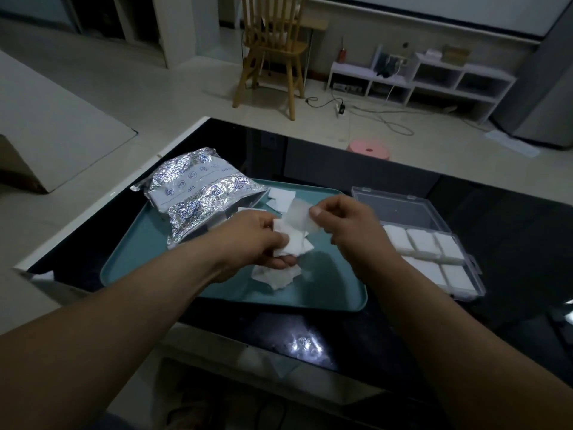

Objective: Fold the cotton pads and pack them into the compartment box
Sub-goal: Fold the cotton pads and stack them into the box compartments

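Right hand [338, 223] pinches one pad [299, 217] off the stack gripped in left hand [263, 240] over tray [139, 243]; folding comes next, then box [434, 252].

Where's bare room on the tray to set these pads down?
Bare teal: the tray's near-left corner, nearer than the foil bag, and the strip between the loose pads and the right rim. The black table in front is bare too. Crowded: the middle, under the left hand and right hand.

I've got a wooden chair [273, 51] top centre, a pink stool [369, 149] below it, a white shelf unit [434, 79] upper right, and a power strip [341, 108] between.
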Demonstrator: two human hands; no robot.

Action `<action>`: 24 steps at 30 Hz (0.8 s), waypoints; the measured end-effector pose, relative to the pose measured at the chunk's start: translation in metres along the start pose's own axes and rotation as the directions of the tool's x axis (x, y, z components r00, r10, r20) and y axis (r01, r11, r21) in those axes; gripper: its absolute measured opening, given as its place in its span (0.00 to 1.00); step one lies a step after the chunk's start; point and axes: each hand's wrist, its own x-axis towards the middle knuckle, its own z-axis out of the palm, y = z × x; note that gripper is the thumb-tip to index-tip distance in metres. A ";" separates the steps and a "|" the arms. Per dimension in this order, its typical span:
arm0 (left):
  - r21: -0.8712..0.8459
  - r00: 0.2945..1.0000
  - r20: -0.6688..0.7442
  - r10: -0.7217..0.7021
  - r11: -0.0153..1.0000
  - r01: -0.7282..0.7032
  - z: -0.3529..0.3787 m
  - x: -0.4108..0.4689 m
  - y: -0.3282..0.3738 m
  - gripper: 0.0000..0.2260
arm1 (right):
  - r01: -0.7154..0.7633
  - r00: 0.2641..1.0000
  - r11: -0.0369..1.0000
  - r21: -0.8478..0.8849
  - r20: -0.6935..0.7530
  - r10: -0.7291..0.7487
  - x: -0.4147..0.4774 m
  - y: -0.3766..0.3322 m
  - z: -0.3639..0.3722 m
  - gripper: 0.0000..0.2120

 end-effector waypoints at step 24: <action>-0.494 1.000 -0.002 0.029 0.869 -0.026 0.015 0.004 -0.003 0.10 | 0.395 0.913 0.845 -0.360 0.050 -0.405 -0.035 -0.001 0.041 0.15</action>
